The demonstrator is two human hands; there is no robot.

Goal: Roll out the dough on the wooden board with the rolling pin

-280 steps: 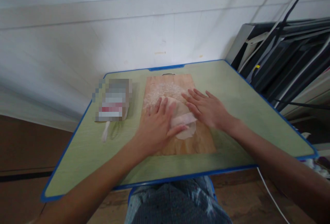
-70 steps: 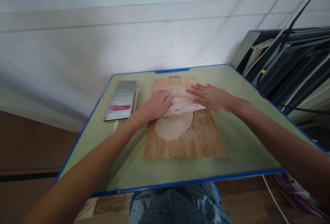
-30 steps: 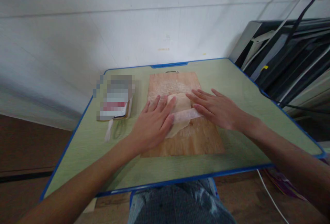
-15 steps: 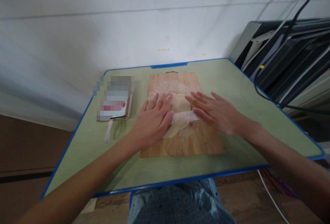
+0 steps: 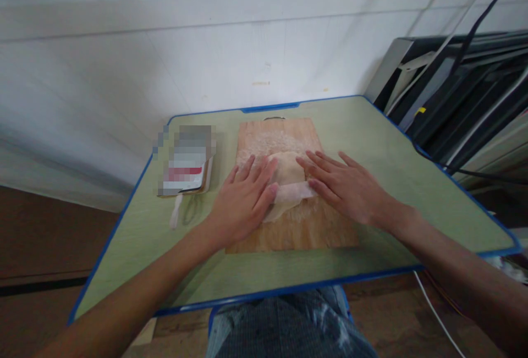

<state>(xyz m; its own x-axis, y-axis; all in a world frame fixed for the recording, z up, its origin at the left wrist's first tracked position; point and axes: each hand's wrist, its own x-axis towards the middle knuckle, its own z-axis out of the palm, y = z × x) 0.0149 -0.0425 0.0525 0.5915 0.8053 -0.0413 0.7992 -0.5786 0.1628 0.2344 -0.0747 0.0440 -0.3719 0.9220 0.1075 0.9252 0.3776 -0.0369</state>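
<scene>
A pale rolling pin (image 5: 293, 191) lies crosswise over a thin, flat sheet of dough (image 5: 289, 168), its ends hidden under my hands. My left hand (image 5: 246, 196) lies flat over the pin's left end, fingers stretched forward. Over the right end rests my right hand (image 5: 344, 185), also flat with its fingers spread. Neither hand wraps round the pin. Dough shows both beyond the pin and on its near side. Under it all is a wooden cutting board (image 5: 297, 237), dusted with flour at its far part.
The board sits on a green table (image 5: 391, 182) with a blue rim. At the left stands a phone (image 5: 183, 174), partly blurred out, with a white strap (image 5: 176, 210) near it. Behind is a white wall (image 5: 231, 55). Dark panels (image 5: 466, 99) and cables lean at the right.
My hands and the rolling pin have shifted slightly toward me, and a little more dough shows beyond the pin. The view has tilted slightly.
</scene>
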